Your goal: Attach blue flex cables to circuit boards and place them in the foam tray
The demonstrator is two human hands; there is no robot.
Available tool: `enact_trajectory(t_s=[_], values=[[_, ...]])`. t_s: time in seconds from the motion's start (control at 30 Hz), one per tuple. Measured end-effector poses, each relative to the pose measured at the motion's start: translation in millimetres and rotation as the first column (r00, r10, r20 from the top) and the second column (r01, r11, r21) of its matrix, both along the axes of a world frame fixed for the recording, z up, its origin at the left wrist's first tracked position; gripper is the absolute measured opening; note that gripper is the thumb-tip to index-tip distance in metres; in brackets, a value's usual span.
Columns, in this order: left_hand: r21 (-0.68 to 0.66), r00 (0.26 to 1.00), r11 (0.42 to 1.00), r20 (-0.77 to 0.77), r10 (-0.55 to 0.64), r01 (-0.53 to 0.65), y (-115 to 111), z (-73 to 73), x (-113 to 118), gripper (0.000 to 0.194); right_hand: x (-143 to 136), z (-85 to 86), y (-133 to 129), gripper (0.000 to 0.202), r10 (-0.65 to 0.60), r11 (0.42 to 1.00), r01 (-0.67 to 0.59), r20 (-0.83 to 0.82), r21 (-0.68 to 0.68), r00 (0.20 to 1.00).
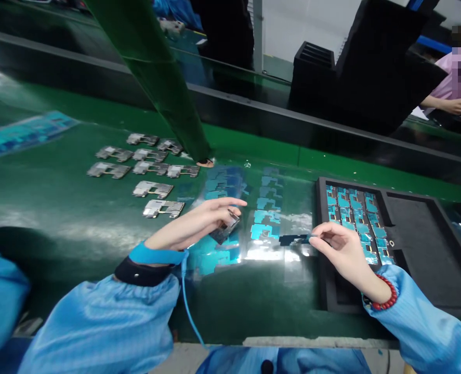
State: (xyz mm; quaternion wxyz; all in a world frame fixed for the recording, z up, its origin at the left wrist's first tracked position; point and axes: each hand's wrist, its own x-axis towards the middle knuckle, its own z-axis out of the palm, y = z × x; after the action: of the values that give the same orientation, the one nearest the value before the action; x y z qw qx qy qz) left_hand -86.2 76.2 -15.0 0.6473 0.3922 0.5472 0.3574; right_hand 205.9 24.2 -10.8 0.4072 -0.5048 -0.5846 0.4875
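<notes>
A small circuit board (227, 227) is gripped in my left hand (209, 217), its index finger stretched out to the right. Between the thumb and fingers of my right hand (341, 246) is a dark blue film sticker (294, 239), held by its right end. Just above that sticker lies a clear sheet with a column of blue film stickers (268, 202). More blue film (214, 262) is on a sheet beneath my left hand, partly hidden by it. To the left, several silver circuit boards (163, 209) rest in loose rows on the green mat.
On the right, a black foam tray (321, 285) holds several boards covered in blue film (357, 213). A green-wrapped post (156, 72) slants down onto the green bench (109, 254). Another sticker sheet (27, 132) lies far left. Across the bench, a person's hands (458, 106) are visible.
</notes>
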Motion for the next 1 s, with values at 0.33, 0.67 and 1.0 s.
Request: enact_trajectory(t_s=[0.33, 0.67, 1.0], values=[[0.052, 0.998, 0.996, -0.015, 0.066, -0.066, -8.3, 8.6, 5.9, 0.035, -1.0, 3.1, 5.5, 0.020, -0.043, 0.999, 0.043, -0.053, 0.002, 0.998], [-0.020, 0.987, 0.992, 0.100, 0.126, -0.125, -19.1, 1.6, 34.1, 0.045, -1.2, 2.5, 6.4, 0.019, -0.096, 0.995, 0.096, -0.007, -0.004, 0.995], [0.002, 0.986, 0.989, 0.085, 0.144, -0.145, -25.3, -4.7, 35.6, 0.045, 0.6, 2.7, 5.5, 0.016, -0.105, 0.994, 0.106, 0.028, -0.022, 0.994]])
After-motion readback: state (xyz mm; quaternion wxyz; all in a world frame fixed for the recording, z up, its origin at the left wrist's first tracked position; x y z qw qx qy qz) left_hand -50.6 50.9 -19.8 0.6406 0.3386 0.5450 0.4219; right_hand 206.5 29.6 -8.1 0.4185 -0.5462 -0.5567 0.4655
